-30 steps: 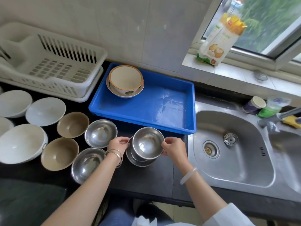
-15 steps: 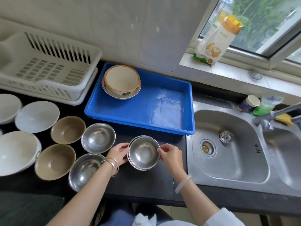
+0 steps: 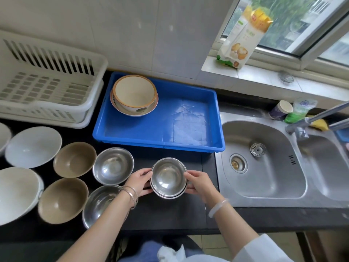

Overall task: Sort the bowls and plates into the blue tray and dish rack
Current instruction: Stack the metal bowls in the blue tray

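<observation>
A stack of steel bowls (image 3: 168, 177) rests on the black counter in front of the blue tray (image 3: 143, 129). My left hand (image 3: 139, 183) grips its left rim and my right hand (image 3: 198, 183) grips its right rim. The tray holds a cream bowl on a plate (image 3: 135, 94) in its far left corner. The white dish rack (image 3: 47, 86) stands left of the tray. Two more steel bowls (image 3: 113, 165) (image 3: 98, 205), two brown bowls (image 3: 74, 159) (image 3: 63, 200) and several white dishes (image 3: 33, 146) lie on the counter to the left.
A steel double sink (image 3: 264, 163) with a tap (image 3: 317, 118) lies to the right. A paper cup (image 3: 280, 109) and a green bottle (image 3: 300, 110) stand behind it. A food bag (image 3: 243, 36) leans on the window sill.
The upper steel bowl, held raised above the stack a second ago, has come down and now nests in the stack. Both hands stay on the rims.
</observation>
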Demonstrator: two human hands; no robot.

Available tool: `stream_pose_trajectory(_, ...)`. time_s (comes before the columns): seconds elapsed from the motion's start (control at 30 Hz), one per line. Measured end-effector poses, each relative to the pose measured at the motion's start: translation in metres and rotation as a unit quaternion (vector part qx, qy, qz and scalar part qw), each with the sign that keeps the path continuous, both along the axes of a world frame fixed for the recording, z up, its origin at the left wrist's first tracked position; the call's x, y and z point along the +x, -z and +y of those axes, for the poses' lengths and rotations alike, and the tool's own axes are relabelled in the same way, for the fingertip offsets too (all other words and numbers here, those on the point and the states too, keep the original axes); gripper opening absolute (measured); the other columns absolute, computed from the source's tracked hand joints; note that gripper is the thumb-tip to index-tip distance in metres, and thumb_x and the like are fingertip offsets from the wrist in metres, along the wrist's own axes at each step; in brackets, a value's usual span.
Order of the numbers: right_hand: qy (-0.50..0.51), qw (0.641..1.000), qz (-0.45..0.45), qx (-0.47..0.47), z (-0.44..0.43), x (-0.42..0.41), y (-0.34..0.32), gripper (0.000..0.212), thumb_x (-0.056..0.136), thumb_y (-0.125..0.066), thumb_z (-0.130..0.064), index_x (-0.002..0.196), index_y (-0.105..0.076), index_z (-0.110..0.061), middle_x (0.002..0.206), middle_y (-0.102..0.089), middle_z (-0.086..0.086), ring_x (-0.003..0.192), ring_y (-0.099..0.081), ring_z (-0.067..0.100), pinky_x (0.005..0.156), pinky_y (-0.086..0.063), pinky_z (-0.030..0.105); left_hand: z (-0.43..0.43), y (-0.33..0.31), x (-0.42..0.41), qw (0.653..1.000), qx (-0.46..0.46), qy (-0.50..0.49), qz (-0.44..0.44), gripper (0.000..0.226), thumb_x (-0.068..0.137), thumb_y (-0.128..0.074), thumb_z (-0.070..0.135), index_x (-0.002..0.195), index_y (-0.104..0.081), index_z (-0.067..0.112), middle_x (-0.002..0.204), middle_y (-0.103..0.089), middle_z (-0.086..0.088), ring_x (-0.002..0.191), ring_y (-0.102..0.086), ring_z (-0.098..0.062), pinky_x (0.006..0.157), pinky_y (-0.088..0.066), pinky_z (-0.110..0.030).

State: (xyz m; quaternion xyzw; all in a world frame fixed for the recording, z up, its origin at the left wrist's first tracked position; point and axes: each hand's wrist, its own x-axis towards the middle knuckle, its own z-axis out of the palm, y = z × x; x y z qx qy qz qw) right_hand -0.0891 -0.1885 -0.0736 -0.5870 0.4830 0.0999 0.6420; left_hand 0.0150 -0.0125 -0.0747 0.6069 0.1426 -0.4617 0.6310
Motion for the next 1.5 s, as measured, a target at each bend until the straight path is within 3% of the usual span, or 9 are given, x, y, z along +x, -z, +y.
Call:
stream_pose_trajectory(0.13, 0.014, 0.999, -0.047, -0.004, -0.006, 0.008, -0.016, 0.022, 0.093, -0.058, -0.019, 0.112, -0.068, -0.011, 0.089, -0.074, 0.006, 0.072, -0.073, 0.016, 0.06, -0.057, 0.027, -0.005, -0.017, 0.011, 1.0, -0.011, 0.0, -0.028, 0.018, 0.093, -0.05, 0.013, 0.109, -0.057, 0.015, 0.092, -0.063, -0.004, 0.081, -0.062, -0.016, 0.068, -0.054, -0.03)
stream_pose_trajectory(0.33, 0.017, 0.993, -0.113, -0.027, -0.036, 0.045, -0.053, 0.019, 0.093, -0.058, -0.022, 0.105, -0.07, -0.013, 0.083, -0.072, 0.001, 0.067, -0.071, 0.014, 0.056, -0.055, 0.022, -0.034, -0.048, 0.047, 0.997, -0.034, -0.026, -0.066, 0.023, 0.092, -0.052, 0.016, 0.114, -0.056, 0.008, 0.099, -0.062, -0.007, 0.079, -0.061, -0.016, 0.067, -0.055, -0.03)
stream_pose_trajectory(0.5, 0.016, 0.991, -0.123, -0.038, -0.076, 0.091, -0.068, 0.022, 0.093, -0.058, -0.026, 0.108, -0.067, -0.013, 0.097, -0.067, 0.004, 0.073, -0.067, 0.018, 0.055, -0.054, 0.019, -0.079, -0.061, 0.088, 0.994, -0.027, -0.046, -0.091, 0.031, 0.093, -0.05, 0.013, 0.121, -0.052, 0.0, 0.11, -0.054, -0.013, 0.074, -0.057, -0.017, 0.058, -0.058, -0.025)
stream_pose_trajectory(0.63, 0.015, 0.993, -0.113, -0.022, -0.102, 0.125, -0.058, 0.025, 0.094, -0.056, -0.026, 0.112, -0.066, -0.013, 0.098, -0.065, 0.004, 0.073, -0.064, 0.017, 0.058, -0.053, 0.018, -0.115, -0.053, 0.113, 0.993, -0.02, -0.073, -0.09, 0.034, 0.094, -0.045, 0.006, 0.127, -0.047, -0.002, 0.11, -0.052, -0.014, 0.09, -0.054, -0.025, 0.085, -0.047, -0.035)
stream_pose_trajectory(0.83, 0.024, 0.995, -0.091, 0.022, -0.13, 0.165, -0.029, 0.03, 0.096, -0.052, -0.021, 0.121, -0.061, -0.007, 0.1, -0.062, 0.007, 0.07, -0.063, 0.018, 0.06, -0.054, 0.021, -0.145, -0.025, 0.14, 0.991, -0.016, -0.117, -0.066, 0.034, 0.093, -0.048, 0.007, 0.126, -0.048, -0.001, 0.13, -0.054, -0.021, 0.103, -0.052, -0.025, 0.089, -0.046, -0.038)
stream_pose_trajectory(1.03, 0.027, 0.994, -0.099, 0.029, -0.144, 0.19, -0.012, 0.028, 0.097, -0.05, -0.018, 0.121, -0.061, -0.008, 0.103, -0.062, 0.007, 0.069, -0.062, 0.016, 0.051, -0.052, 0.015, -0.159, -0.003, 0.153, 0.991, -0.03, -0.131, -0.026, 0.034, 0.094, -0.049, 0.013, 0.127, -0.051, 0.011, 0.121, -0.058, -0.012, 0.101, -0.058, -0.025, 0.08, -0.05, -0.039)
stream_pose_trajectory(1.17, 0.027, 0.994, -0.103, 0.033, -0.151, 0.2, 0.001, 0.03, 0.097, -0.05, -0.022, 0.124, -0.059, -0.011, 0.109, -0.064, 0.007, 0.075, -0.064, 0.018, 0.062, -0.054, 0.019, -0.166, 0.009, 0.159, 0.987, -0.039, -0.152, -0.029, 0.036, 0.093, -0.048, 0.01, 0.129, -0.05, 0.011, 0.128, -0.056, -0.011, 0.109, -0.055, -0.025, 0.081, -0.049, -0.037)
stream_pose_trajectory(1.3, 0.046, 0.992, -0.113, 0.043, -0.153, 0.209, 0.009, 0.032, 0.097, -0.05, -0.02, 0.128, -0.056, -0.012, 0.113, -0.064, 0.01, 0.085, -0.064, 0.024, 0.076, -0.055, 0.026, -0.172, 0.017, 0.16, 0.978, -0.069, -0.193, -0.029, 0.036, 0.092, -0.049, 0.004, 0.128, -0.049, 0.002, 0.13, -0.054, -0.014, 0.11, -0.054, -0.022, 0.093, -0.043, -0.031)
stream_pose_trajectory(1.5, 0.065, 0.987, -0.137, 0.052, -0.151, 0.224, 0.012, 0.033, 0.097, -0.05, -0.017, 0.129, -0.055, -0.009, 0.115, -0.063, 0.012, 0.087, -0.064, 0.022, 0.069, -0.055, 0.021, -0.181, 0.022, 0.164, 0.968, -0.108, -0.226, 0.006, 0.023, 0.095, -0.046, 0.013, 0.115, -0.054, 0.005, 0.1, -0.062, -0.005, 0.108, -0.053, -0.026, 0.094, -0.043, -0.034)
